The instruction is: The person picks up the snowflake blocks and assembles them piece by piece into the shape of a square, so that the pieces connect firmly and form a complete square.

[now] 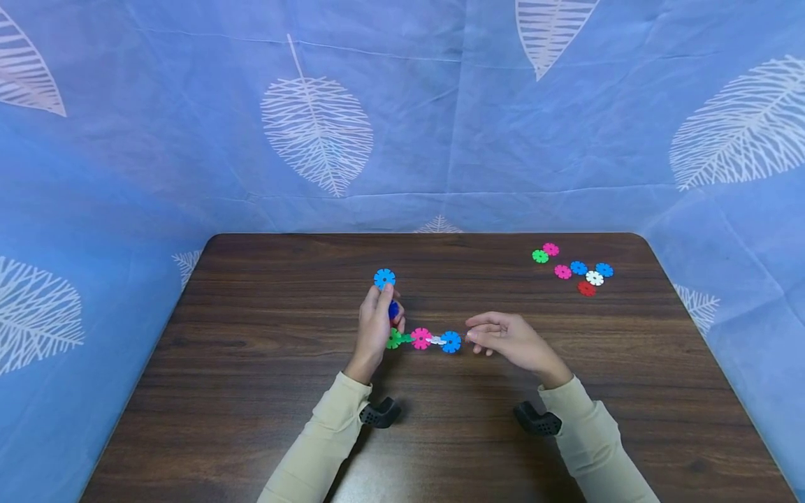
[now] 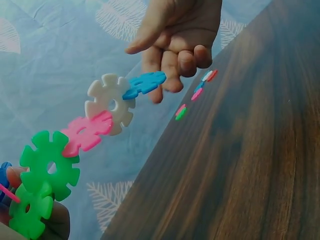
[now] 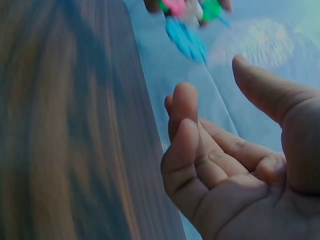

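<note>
My left hand [image 1: 372,328] grips a chain of interlocked notched plastic discs, held above the table. A light blue disc [image 1: 384,276] sticks out past its thumb, and a dark blue disc [image 1: 393,310] shows by the fingers. To the right run two green discs [image 2: 37,160], a pink disc [image 1: 421,339], a white disc [image 2: 94,108] and a blue end disc [image 1: 451,341]. Part of the chain is hidden behind the left hand. Just right of the blue end, apart from it, my right hand [image 1: 517,342] has loosely bent fingers, and its palm [image 3: 240,205] holds nothing.
On the brown wooden table [image 1: 264,300], several loose discs lie at the back right, among them a green disc [image 1: 540,256], a white disc [image 1: 594,278] and a red disc [image 1: 587,288]. A blue leaf-patterned cloth [image 1: 409,126] hangs behind the table's far edge.
</note>
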